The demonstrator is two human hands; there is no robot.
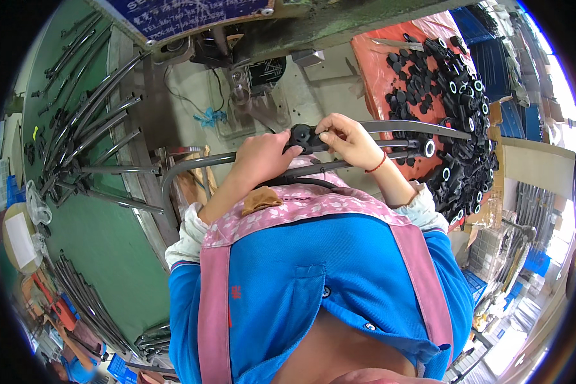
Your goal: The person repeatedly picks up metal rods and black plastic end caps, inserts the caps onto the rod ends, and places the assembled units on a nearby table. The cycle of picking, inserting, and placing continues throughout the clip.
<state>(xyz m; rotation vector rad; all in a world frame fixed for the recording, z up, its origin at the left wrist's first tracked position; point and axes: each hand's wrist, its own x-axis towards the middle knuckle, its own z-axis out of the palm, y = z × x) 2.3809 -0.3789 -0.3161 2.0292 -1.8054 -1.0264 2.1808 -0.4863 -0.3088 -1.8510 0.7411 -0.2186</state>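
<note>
A black round plastic fitting [302, 137] sits between my two hands, in front of my apron. My left hand [262, 155] is closed around its left side, thumb and fingers pressing on it. A bent grey metal tube [201, 162] runs out to the left from under that hand. At the fitting's right edge, my right hand [347, 142] is closed in a pinch; what lies between its fingertips is hidden. Beyond the right wrist, a flat grey bar [422, 127] and a tube with a white-ringed black end [429, 148] reach over the orange sheet.
Bent metal tubes [102, 131] lie on the green table [102, 256] at left. The orange sheet [381, 77] at right carries many black plastic parts [457, 144]. A machine with a blue plate [192, 16] stands ahead. Another person [77, 368] is at lower left.
</note>
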